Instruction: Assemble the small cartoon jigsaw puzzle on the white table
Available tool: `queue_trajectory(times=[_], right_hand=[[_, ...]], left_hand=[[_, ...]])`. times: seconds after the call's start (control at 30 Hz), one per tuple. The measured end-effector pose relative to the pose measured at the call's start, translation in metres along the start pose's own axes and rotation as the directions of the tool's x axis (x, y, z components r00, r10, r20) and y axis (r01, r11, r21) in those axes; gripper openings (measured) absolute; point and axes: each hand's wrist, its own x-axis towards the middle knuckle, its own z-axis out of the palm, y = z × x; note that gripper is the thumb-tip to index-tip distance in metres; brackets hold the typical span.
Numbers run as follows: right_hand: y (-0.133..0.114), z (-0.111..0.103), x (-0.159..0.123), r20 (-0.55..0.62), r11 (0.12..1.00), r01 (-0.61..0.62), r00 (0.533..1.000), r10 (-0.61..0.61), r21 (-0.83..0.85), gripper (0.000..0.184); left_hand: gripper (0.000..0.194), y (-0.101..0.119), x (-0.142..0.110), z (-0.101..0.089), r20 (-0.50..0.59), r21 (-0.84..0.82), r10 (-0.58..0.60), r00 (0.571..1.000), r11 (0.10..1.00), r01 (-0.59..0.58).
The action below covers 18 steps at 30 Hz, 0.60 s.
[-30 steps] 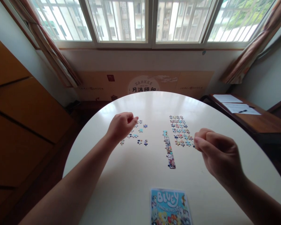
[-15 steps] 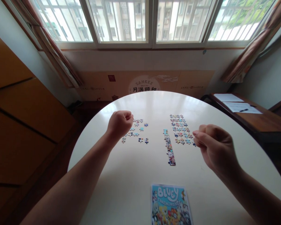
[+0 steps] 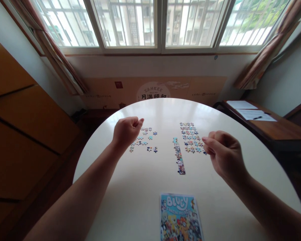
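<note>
Pieces [image 3: 151, 137] partly behind left hand [image 3: 126, 132]

1. Cannot see inside the left hand [image 3: 126, 132] or right hand [image 3: 225, 152].
2. Cannot see the bottom of the Bluey sheet [image 3: 181, 219], cut off by the lower edge.
3. Cannot read the papers [image 3: 248, 114], blurred and small.

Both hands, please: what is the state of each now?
Left hand: closed, fingers curled; whether it holds anything cannot be told.
Right hand: closed too; any held thing is hidden.
</note>
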Motion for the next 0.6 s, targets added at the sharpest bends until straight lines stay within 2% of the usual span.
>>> queue_trajectory(times=[0.1,0.2,0.3,0.4,0.5,0.6], right_hand=[[0.004,-0.002,0.001,0.007,0.998,0.025,1.000,-0.024,-0.050,0.053],[0.008,-0.005,0.002,0.032,0.991,0.051,0.998,-0.047,-0.125,0.052],[0.011,-0.006,0.001,0.063,0.978,0.092,0.995,-0.081,-0.188,0.052],[0.012,-0.006,0.001,0.081,0.973,0.107,0.993,-0.092,-0.205,0.051],[0.013,-0.007,0.000,0.073,0.979,0.079,0.995,-0.066,-0.187,0.051],[0.015,-0.007,0.000,0.070,0.980,0.068,0.996,-0.056,-0.186,0.052]], left_hand=[[0.050,0.000,0.002,-0.001,0.031,-0.013,0.047,0.998,0.999,-0.047],[0.051,0.001,0.003,-0.003,0.173,-0.038,0.118,0.978,0.993,-0.113],[0.049,0.003,0.003,-0.006,0.382,-0.064,0.163,0.909,0.987,-0.150],[0.046,0.004,0.001,-0.009,0.527,-0.065,0.134,0.839,0.991,-0.118],[0.034,0.005,-0.001,-0.010,0.599,-0.047,0.140,0.788,0.989,-0.140],[0.019,0.006,-0.004,-0.011,0.628,-0.041,0.160,0.762,0.984,-0.172]])
